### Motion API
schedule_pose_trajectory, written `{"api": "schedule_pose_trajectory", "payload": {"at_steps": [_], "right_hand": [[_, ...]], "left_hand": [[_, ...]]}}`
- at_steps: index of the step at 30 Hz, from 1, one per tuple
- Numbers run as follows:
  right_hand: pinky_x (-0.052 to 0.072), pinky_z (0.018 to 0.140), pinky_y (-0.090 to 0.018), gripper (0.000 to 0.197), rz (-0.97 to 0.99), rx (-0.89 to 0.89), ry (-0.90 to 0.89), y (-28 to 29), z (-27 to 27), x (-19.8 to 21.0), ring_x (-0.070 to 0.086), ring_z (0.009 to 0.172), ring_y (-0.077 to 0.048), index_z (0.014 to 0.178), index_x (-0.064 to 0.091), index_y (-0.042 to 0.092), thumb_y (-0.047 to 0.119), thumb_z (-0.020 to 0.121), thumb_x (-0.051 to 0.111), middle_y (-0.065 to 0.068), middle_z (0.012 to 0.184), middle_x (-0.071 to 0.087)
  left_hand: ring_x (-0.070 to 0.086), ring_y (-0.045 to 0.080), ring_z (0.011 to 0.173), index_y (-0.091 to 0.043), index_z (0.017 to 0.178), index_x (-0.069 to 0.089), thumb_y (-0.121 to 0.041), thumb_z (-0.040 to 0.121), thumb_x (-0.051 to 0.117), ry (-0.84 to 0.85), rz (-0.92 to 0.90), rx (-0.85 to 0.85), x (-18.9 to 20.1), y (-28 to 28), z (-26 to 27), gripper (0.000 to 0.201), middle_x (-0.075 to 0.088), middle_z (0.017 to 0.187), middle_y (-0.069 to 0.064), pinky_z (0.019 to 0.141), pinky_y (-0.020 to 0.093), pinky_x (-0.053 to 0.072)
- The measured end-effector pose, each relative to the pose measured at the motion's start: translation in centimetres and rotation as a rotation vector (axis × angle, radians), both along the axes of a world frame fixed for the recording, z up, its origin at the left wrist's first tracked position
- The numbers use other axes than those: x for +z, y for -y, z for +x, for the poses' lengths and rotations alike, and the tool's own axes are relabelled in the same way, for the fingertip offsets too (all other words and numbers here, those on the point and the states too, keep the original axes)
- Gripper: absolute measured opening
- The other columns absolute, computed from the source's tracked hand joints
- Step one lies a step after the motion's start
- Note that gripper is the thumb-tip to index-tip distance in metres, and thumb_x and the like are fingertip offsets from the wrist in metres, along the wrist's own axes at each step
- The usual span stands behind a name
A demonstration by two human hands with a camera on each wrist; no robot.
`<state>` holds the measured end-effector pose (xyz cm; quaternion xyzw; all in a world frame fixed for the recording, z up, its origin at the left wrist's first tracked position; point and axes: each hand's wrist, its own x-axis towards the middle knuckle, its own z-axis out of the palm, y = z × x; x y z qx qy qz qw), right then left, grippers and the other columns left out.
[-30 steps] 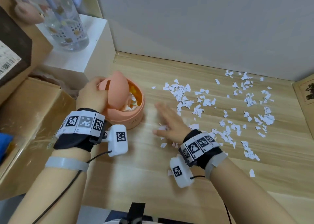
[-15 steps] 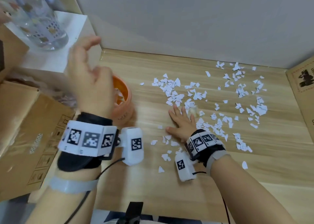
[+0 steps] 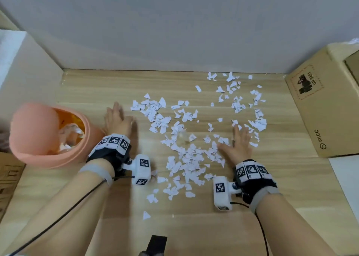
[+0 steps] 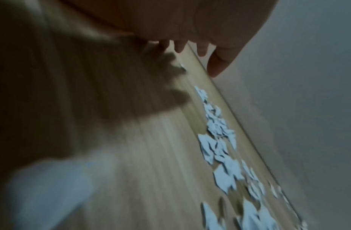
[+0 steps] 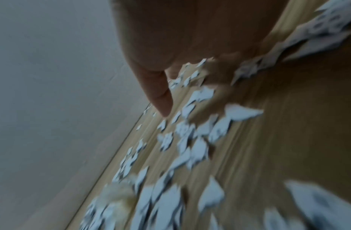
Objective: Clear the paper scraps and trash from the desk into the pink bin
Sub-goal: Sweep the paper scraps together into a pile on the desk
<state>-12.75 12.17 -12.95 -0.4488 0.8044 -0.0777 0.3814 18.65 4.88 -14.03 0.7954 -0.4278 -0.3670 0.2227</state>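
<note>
Many white paper scraps lie spread over the wooden desk, from the middle to the far right. The pink bin stands at the left with its swing lid tipped open and trash inside. My left hand lies flat on the desk just right of the bin, fingers straight, left of the scraps. My right hand lies flat among the scraps on the right side of the pile. In the wrist views the left hand's fingers and the right hand's thumb hover over blurred scraps. Neither hand holds anything.
A cardboard box stands at the right edge of the desk. A white block rises at the far left, with more cardboard below the bin. The grey wall closes the back. A clear crumpled bit lies among the scraps.
My left hand has come down from above the bin onto the desk beside it. My right hand has slid to the right across the scraps. The view has shifted right.
</note>
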Motion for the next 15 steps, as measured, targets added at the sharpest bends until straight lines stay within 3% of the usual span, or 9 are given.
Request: {"api": "schedule_pose_trajectory", "payload": {"at_steps": [3,6,8,9,10,12,14,15], "right_hand": [[-0.019,0.110,-0.050,0.087,0.038,0.133,0.079,1.3,1.0,-0.5,-0.027,0.139,-0.017,0.142,-0.008,0.033,0.040,0.083,0.056,0.003,0.152,-0.025],[-0.026,0.106,-0.046,0.082,0.031,0.424,0.188,1.9,4.6,-0.7,-0.032,0.136,-0.014,0.143,-0.007,0.030,0.042,0.086,0.051,0.009,0.150,-0.027],[-0.024,0.107,-0.043,0.077,0.052,0.550,0.303,2.0,6.2,-0.3,-0.026,0.138,-0.013,0.143,-0.002,0.029,0.038,0.088,0.050,0.010,0.152,-0.019],[-0.018,0.110,-0.042,0.072,0.057,0.570,0.385,2.0,6.4,0.0,-0.016,0.141,-0.012,0.144,0.005,0.028,0.034,0.088,0.051,0.009,0.155,-0.010],[-0.006,0.115,-0.041,0.065,0.037,0.537,0.487,2.2,6.0,0.4,0.000,0.143,-0.011,0.143,0.017,0.027,0.029,0.089,0.053,0.006,0.156,0.005],[0.028,0.113,-0.038,0.044,-0.077,0.261,0.634,2.8,4.3,1.4,0.040,0.129,-0.010,0.130,0.046,0.025,0.019,0.088,0.056,0.000,0.143,0.044],[0.043,0.104,-0.041,0.032,-0.281,-0.077,0.552,3.8,1.5,1.9,0.055,0.113,-0.012,0.109,0.061,0.034,0.013,0.086,0.056,0.003,0.124,0.060],[0.043,0.103,-0.042,0.035,-0.384,-0.200,0.456,4.4,-0.6,1.5,0.054,0.113,-0.013,0.104,0.061,0.039,0.011,0.083,0.055,0.004,0.125,0.058]], "left_hand": [[-0.006,0.022,0.146,-0.028,0.147,0.013,-0.024,0.090,0.042,0.038,0.072,-0.209,0.3,1.2,-2.9,0.064,0.002,0.159,0.000,0.115,0.050,-0.006],[-0.008,0.021,0.146,-0.021,0.148,0.012,-0.038,0.092,0.020,0.056,0.128,-0.621,-0.3,0.4,-7.5,0.059,0.002,0.159,0.002,0.116,0.048,-0.006],[-0.006,0.019,0.146,-0.021,0.148,0.015,-0.040,0.099,0.010,-0.037,0.184,-0.766,0.1,-0.5,-9.6,0.053,0.006,0.159,0.002,0.116,0.042,-0.006],[0.004,0.018,0.146,-0.023,0.145,0.024,-0.040,0.100,0.012,-0.139,0.197,-0.760,0.4,-0.8,-9.9,0.049,0.017,0.156,0.002,0.116,0.039,0.001],[0.022,0.018,0.143,-0.025,0.138,0.039,-0.041,0.100,0.018,-0.268,0.196,-0.700,0.8,-0.9,-9.9,0.046,0.034,0.150,0.001,0.114,0.035,0.016],[0.058,0.008,0.110,-0.028,0.115,0.060,-0.042,0.098,0.031,-0.437,0.113,-0.478,2.5,-0.4,-9.5,0.037,0.063,0.118,-0.005,0.089,0.022,0.044],[0.063,0.002,0.084,-0.026,0.107,0.064,-0.034,0.097,0.039,-0.401,-0.060,-0.255,3.7,0.9,-8.9,0.029,0.066,0.097,-0.010,0.066,0.013,0.048],[0.061,0.006,0.088,-0.023,0.112,0.062,-0.030,0.097,0.040,-0.327,-0.132,-0.164,3.6,1.8,-8.4,0.028,0.064,0.102,-0.009,0.068,0.014,0.046]]}}
